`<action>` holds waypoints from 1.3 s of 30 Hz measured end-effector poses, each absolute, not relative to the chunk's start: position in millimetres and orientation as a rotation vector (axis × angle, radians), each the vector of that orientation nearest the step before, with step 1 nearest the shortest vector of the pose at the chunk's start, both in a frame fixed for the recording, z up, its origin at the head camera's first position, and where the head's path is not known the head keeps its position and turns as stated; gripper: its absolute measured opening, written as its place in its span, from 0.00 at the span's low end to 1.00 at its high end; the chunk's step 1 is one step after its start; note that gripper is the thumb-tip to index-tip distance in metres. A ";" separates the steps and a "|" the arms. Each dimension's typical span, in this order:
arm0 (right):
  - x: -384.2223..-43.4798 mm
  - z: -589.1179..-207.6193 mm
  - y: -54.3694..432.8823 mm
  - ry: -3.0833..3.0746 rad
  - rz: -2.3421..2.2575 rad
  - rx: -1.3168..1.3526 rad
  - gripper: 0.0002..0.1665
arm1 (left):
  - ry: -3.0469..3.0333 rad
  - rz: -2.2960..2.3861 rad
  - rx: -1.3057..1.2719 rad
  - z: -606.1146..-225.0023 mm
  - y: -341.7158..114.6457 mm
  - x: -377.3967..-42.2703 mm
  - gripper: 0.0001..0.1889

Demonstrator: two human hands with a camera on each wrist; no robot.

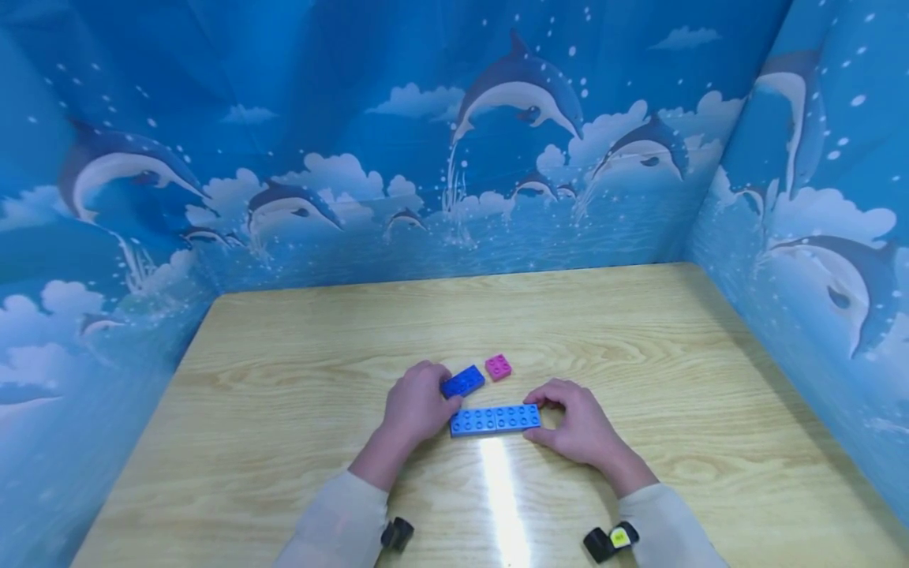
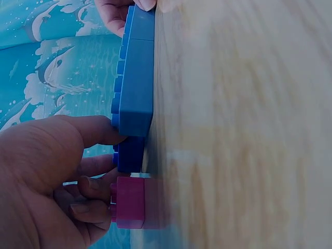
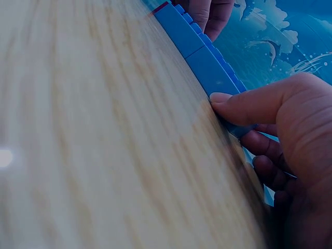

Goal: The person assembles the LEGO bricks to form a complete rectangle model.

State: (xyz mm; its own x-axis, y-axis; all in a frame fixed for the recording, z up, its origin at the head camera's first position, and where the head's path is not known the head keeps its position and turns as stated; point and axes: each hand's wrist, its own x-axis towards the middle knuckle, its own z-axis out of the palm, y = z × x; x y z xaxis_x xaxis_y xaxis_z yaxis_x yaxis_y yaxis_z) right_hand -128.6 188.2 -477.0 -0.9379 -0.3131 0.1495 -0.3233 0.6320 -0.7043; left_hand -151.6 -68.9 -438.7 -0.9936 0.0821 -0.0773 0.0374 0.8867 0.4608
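Two light blue toy building bricks (image 1: 495, 420) lie end to end in a row on the table. My right hand (image 1: 575, 422) pinches the right end of the row; in the right wrist view the thumb (image 3: 221, 97) presses its near side. My left hand (image 1: 420, 404) pinches the left end of a dark blue brick (image 1: 465, 382), just behind the row. Its thumb tip is close to the row's left corner. A small pink brick (image 1: 499, 367) lies behind the row. In the left wrist view, a pink brick (image 2: 130, 202) is beside the left fingers; I cannot tell if it is the same.
The wood-grain table (image 1: 298, 379) meets a blue dolphin-printed curtain (image 1: 319, 158) at the back and sides. Black devices (image 1: 398, 535) are strapped at both wrists. A bright light streak reflects on the tabletop in front of the row.
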 end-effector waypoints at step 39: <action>-128.2 -479.0 188.3 -2.810 1.261 0.537 0.23 | 2.837 1.021 0.502 -430.1 -72.0 -131.1 0.17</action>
